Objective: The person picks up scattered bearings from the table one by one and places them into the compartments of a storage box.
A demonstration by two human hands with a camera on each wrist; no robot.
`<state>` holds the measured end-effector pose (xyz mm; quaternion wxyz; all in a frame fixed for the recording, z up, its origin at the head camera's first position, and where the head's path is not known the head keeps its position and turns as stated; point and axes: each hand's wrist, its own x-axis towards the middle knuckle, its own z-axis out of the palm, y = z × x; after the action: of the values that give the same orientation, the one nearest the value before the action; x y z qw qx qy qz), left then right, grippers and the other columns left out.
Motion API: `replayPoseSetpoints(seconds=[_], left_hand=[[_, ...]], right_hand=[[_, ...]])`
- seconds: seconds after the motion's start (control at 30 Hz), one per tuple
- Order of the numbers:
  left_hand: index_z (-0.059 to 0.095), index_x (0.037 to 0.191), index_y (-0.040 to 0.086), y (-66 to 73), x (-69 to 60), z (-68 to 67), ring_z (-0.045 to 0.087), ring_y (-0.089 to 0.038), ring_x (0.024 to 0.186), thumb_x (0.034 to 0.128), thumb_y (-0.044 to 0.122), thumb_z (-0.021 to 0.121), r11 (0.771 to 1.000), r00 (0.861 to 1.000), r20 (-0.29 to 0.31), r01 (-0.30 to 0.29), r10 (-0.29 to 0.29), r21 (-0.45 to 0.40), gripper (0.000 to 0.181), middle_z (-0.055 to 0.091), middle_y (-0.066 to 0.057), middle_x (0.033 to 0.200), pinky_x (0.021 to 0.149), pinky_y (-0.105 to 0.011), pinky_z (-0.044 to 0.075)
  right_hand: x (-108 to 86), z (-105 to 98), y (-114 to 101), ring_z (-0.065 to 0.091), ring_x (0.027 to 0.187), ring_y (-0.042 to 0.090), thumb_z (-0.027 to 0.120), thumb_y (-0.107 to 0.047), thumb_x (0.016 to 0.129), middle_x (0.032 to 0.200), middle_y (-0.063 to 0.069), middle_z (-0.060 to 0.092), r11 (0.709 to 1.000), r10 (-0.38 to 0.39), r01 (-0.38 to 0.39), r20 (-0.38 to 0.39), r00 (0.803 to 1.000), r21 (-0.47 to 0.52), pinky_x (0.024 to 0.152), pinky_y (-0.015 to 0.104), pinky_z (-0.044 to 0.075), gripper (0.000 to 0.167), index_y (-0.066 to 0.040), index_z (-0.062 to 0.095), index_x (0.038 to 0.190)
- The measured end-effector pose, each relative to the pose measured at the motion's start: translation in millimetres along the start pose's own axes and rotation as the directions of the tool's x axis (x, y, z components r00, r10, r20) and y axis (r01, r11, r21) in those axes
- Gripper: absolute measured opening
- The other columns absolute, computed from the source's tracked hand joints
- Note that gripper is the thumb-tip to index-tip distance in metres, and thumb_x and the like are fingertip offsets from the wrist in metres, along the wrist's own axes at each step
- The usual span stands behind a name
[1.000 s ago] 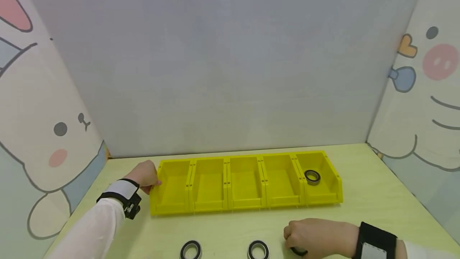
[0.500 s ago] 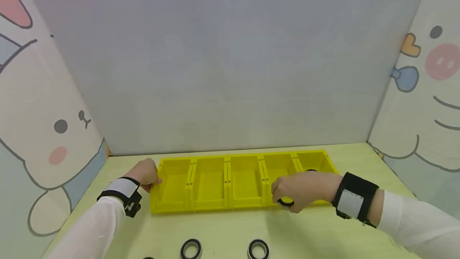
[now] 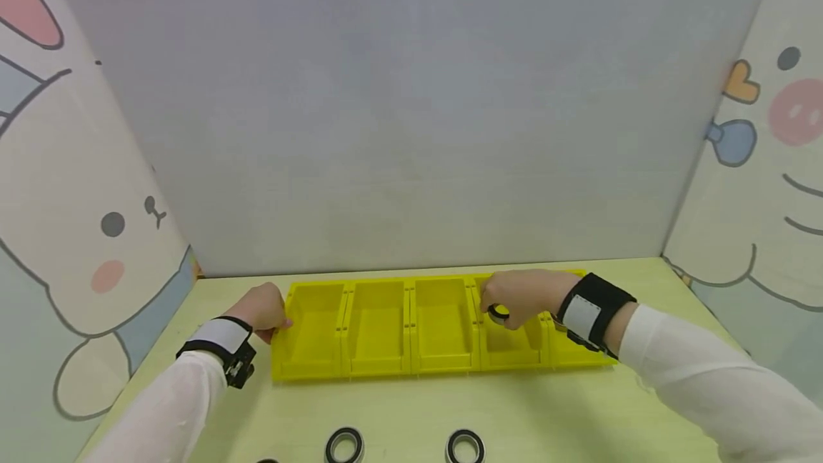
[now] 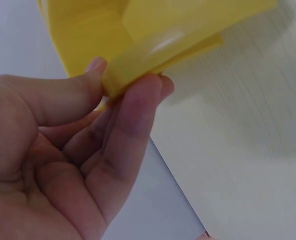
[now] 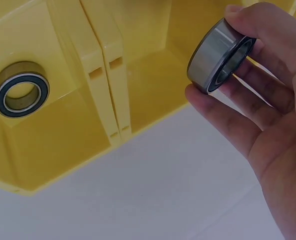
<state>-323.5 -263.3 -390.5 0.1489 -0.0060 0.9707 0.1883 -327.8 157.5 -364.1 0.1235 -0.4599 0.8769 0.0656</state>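
Note:
My right hand (image 3: pixel 524 295) pinches a ball bearing (image 5: pixel 215 56), a steel ring with black seals, between thumb and fingers. It hangs over the second compartment from the right of a yellow bin row (image 3: pixel 444 361). In the right wrist view, another bearing (image 5: pixel 22 95) lies in the rightmost compartment; in the head view my right hand and wrist mostly hide it. At the row's left end my left hand (image 3: pixel 260 309) grips the side wall (image 4: pixel 152 52), thumb inside and fingers outside. The three left compartments hold nothing visible.
On the table (image 3: pixel 411 406) in front of the bins lie one bearing (image 3: pixel 343 444) and, to its right, another bearing (image 3: pixel 466 446). A dark sliver of a further round thing (image 3: pixel 266 460) shows at the bottom edge. A grey wall (image 3: pixel 411 127) stands behind.
My right hand has lifted a bearing from the table at the front right and carried it forward over the second compartment from the right. My left hand stays on the bin's left wall.

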Motion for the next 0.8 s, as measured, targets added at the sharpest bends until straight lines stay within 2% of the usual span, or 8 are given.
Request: replayPoseSetpoints(seconds=[0.1, 0.2, 0.3, 0.47, 0.57, 0.7, 0.8], left_hand=[[0.063, 0.081, -0.006, 0.8, -1.1, 0.4, 0.065, -0.017, 0.051, 0.085, 0.006, 0.068, 1.0, 1.0, 0.0, -0.002, 0.002, -0.006, 0.013, 0.063, -0.01, 0.069, 0.053, -0.028, 0.057], [0.063, 0.081, -0.005, 1.0, -1.9, 0.3, 0.065, -0.017, 0.051, 0.0848, 0.006, 0.068, 1.0, 1.0, 0.0, 0.0, 0.0, -0.005, 0.013, 0.062, -0.01, 0.069, 0.054, -0.029, 0.057], [0.063, 0.08, -0.005, 1.6, -2.2, -0.5, 0.065, -0.017, 0.051, 0.0845, 0.006, 0.069, 1.0, 1.0, -0.001, 0.003, -0.003, -0.001, 0.014, 0.062, -0.01, 0.068, 0.053, -0.028, 0.057], [0.063, 0.08, -0.005, 1.0, -0.8, -1.5, 0.065, -0.018, 0.052, 0.0848, 0.007, 0.069, 1.0, 1.0, 0.001, 0.007, -0.007, 0.009, 0.014, 0.062, -0.01, 0.068, 0.053, -0.028, 0.057], [0.063, 0.079, -0.004, -0.5, 0.1, -0.9, 0.065, -0.018, 0.052, 0.0846, 0.007, 0.069, 1.0, 1.0, 0.001, 0.004, -0.004, 0.007, 0.014, 0.063, -0.009, 0.068, 0.053, -0.028, 0.057], [0.063, 0.078, -0.004, -1.9, 0.0, 0.2, 0.065, -0.017, 0.051, 0.0843, 0.007, 0.069, 1.0, 1.0, -0.002, -0.002, 0.002, 0.006, 0.013, 0.063, -0.009, 0.068, 0.053, -0.028, 0.057], [0.064, 0.078, -0.004, -1.4, -0.8, 0.7, 0.065, -0.016, 0.05, 0.0842, 0.007, 0.069, 1.0, 1.0, -0.003, -0.001, 0.001, 0.008, 0.013, 0.063, -0.009, 0.068, 0.052, -0.027, 0.057]], right_hand=[[6.1, 4.9, 7.9, 0.058, 0.089, 0.015, 0.072, -0.01, 0.081, 0.103, 0.005, 0.065, 1.0, 0.019, -0.019, -0.007, 1.0, -0.019, 0.08, 0.026, 0.053, 0.024, -0.007, 0.07, 0.104], [11.6, 11.7, 15.9, 0.051, 0.078, 0.014, 0.072, -0.011, 0.081, 0.094, 0.004, 0.063, 0.998, 0.053, -0.053, -0.018, 0.998, -0.017, 0.07, 0.024, 0.048, 0.017, -0.007, 0.069, 0.097], [16.1, 21.1, 25.0, 0.044, 0.07, 0.013, 0.071, -0.01, 0.081, 0.084, 0.004, 0.06, 0.998, 0.068, -0.068, -0.047, 0.997, 0.003, 0.061, 0.023, 0.04, 0.012, -0.007, 0.067, 0.091], [26.5, 42.5, 38.2, 0.043, 0.064, 0.01, 0.07, -0.009, 0.082, 0.078, 0.002, 0.06, 0.99, 0.128, -0.121, -0.105, 0.986, 0.069, 0.058, 0.022, 0.04, 0.009, -0.006, 0.068, 0.09], [33.4, 53.6, 38.4, 0.038, 0.059, 0.009, 0.07, -0.007, 0.083, 0.07, 0.0, 0.053, 0.977, 0.196, -0.185, -0.106, 0.975, 0.107, 0.055, 0.024, 0.036, 0.005, -0.007, 0.065, 0.084], [42.1, 65.3, 34.3, 0.033, 0.056, 0.01, 0.068, -0.003, 0.084, 0.064, -0.001, 0.042, 0.964, 0.251, -0.239, -0.103, 0.963, 0.113, 0.054, 0.025, 0.03, 0.014, -0.008, 0.058, 0.075], [45.7, 70.8, 29.9, 0.038, 0.057, 0.012, 0.068, -0.002, 0.084, 0.065, -0.002, 0.045, 0.957, 0.277, -0.264, -0.108, 0.955, 0.119, 0.055, 0.025, 0.032, 0.015, -0.009, 0.058, 0.075]])
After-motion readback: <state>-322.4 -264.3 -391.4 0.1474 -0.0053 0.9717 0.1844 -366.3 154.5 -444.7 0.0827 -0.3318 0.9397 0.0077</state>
